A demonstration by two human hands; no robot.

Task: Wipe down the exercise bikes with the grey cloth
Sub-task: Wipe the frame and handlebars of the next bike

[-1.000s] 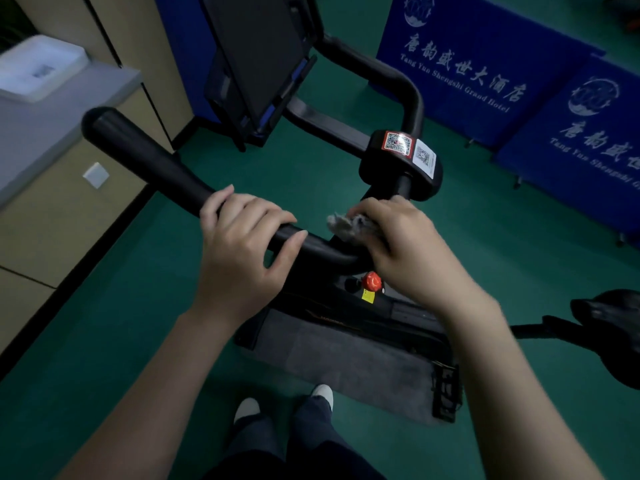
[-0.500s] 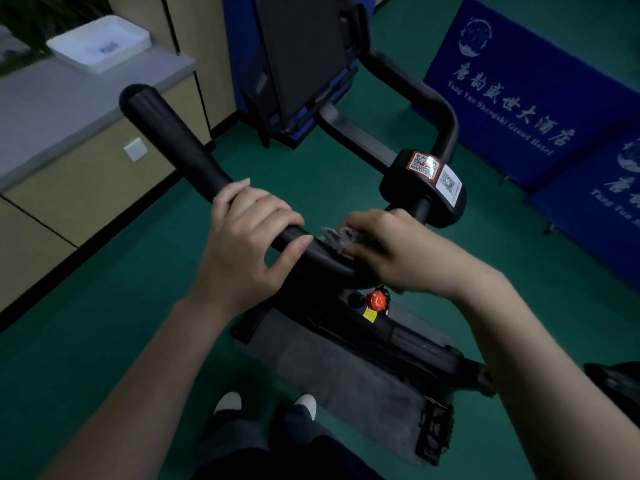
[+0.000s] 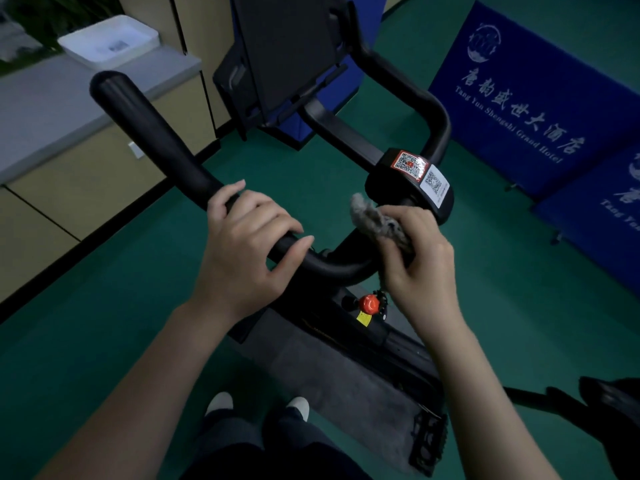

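A black exercise bike stands in front of me, its curved handlebar (image 3: 162, 140) crossing the middle of the view. My left hand (image 3: 242, 251) grips the left arm of the bar, fingers wrapped over the top. My right hand (image 3: 419, 261) holds the crumpled grey cloth (image 3: 377, 221) against the bar's centre bend, just below the black hub with QR-code stickers (image 3: 415, 174). A tuft of cloth sticks out above my fingers. The red knob (image 3: 369, 303) sits on the frame below my right hand.
A dark screen console (image 3: 291, 53) rises behind the bar. A grey counter (image 3: 52, 109) with a white tray (image 3: 107, 41) is at the left. Blue hotel banners (image 3: 533, 95) line the right. A grey mat (image 3: 332, 372), a pedal (image 3: 427, 441) and my feet are below; the saddle (image 3: 613, 400) is far right.
My right hand with the cloth has slid up from the bar's centre toward the hub, and more cloth shows above the fingers. My left hand keeps its grip. The view has shifted left.
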